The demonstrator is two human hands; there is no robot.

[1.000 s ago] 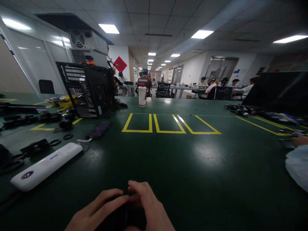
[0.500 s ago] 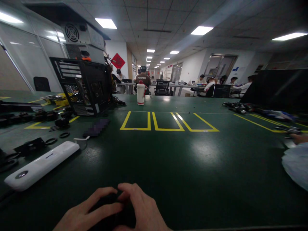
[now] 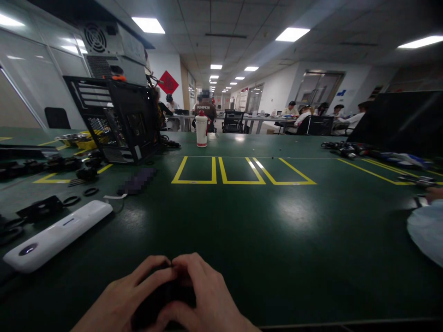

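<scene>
My left hand (image 3: 134,293) and my right hand (image 3: 204,290) are together at the bottom of the view, above the near part of the green table (image 3: 242,235). Their fingers are curled and the tips meet. The space between the palms is very dark, so whatever they hold, if anything, cannot be made out. To the left of them lies a white elongated device (image 3: 58,237) with a round dark lens and a cable. Beyond it sits a blurred-out dark flat item (image 3: 138,180) joined by a white strap or cord.
An open black computer case (image 3: 117,120) with grey power units on top stands at back left, near black parts (image 3: 41,207). A white cup (image 3: 201,131) stands beyond yellow tape outlines (image 3: 194,182). At right are a co-worker's sleeve (image 3: 427,230), cables and a dark screen (image 3: 401,120).
My fingertips have drawn together, with the right thumb now lower and more visible. The camera has shifted slightly. The co-worker's hand at right has moved a little.
</scene>
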